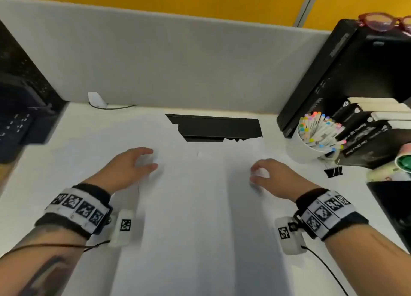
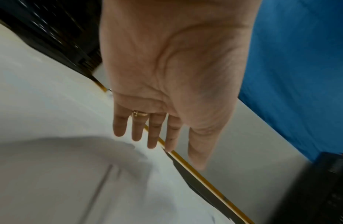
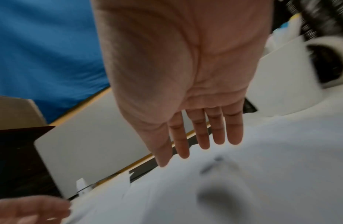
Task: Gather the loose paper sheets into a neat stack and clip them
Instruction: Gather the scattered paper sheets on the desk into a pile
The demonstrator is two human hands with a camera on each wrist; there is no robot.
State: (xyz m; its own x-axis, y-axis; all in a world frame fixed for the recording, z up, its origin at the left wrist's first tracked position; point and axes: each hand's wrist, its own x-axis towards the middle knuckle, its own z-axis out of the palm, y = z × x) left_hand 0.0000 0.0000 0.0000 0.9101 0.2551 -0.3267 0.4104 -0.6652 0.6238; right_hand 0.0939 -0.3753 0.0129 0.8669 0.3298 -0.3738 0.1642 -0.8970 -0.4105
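Note:
Loose white paper sheets (image 1: pixel 200 195) lie overlapping across the middle of the white desk (image 1: pixel 55 162), their edges uneven. My left hand (image 1: pixel 131 166) hovers over the left side of the sheets, fingers relaxed and holding nothing; the left wrist view shows the left hand (image 2: pixel 167 121) with straight fingers above the paper (image 2: pixel 71 181). My right hand (image 1: pixel 271 178) hangs over the right side, also empty. In the right wrist view the right hand (image 3: pixel 195 128) spreads above the sheets (image 3: pixel 262 174). A black binder clip (image 1: pixel 333 171) stands on the desk to the right of the sheets.
A black flat object (image 1: pixel 218 128) lies behind the sheets. At the right stand a white cup of markers (image 1: pixel 311 140), stacked books (image 1: pixel 373 126), a black box (image 1: pixel 355 69) with red glasses (image 1: pixel 387 21) on top, and tape rolls (image 1: pixel 402 162). A grey partition (image 1: pixel 178 62) closes the back. Dark equipment (image 1: pixel 20 109) sits at the left.

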